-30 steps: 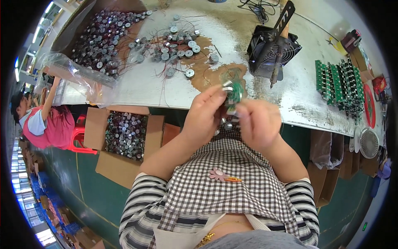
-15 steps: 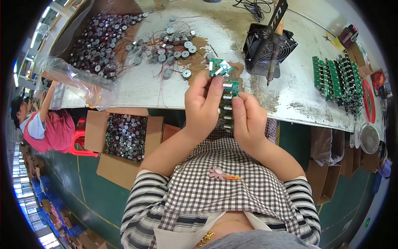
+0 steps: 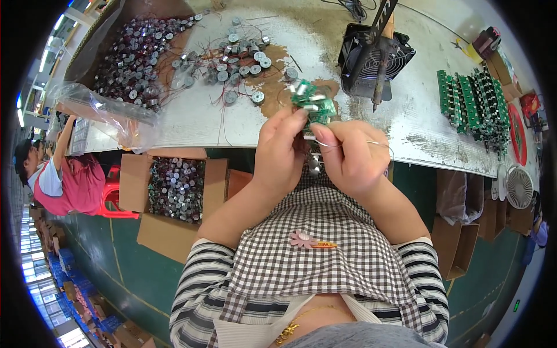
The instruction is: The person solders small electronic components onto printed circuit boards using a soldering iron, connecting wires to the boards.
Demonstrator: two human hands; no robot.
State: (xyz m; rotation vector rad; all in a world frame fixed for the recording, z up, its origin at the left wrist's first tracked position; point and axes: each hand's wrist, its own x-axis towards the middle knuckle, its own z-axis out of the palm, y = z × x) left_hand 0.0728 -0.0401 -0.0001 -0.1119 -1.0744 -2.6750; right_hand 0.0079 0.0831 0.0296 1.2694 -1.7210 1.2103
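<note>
Over the table's near edge, my left hand is closed on a strip of green circuit boards with white connectors. The strip's far end is blurred by motion. My right hand is closed too, thumb and forefinger pinched against the same boards. A thin pale wire curves out around the right fingers; whether they grip it cannot be made out. Below, between the hands, hangs a shiny metal part. Beyond them lie small round metal motors with red wires, spread loosely on the table.
A cardboard box of motors stands at the far left, another box below the edge. A soldering iron hangs on a stand before a black fan. Rows of green boards lie right. A co-worker sits left.
My right hand has turned inward and now covers more of the strip. The pale wire has come into view beside it, and the boards' far end has shifted.
</note>
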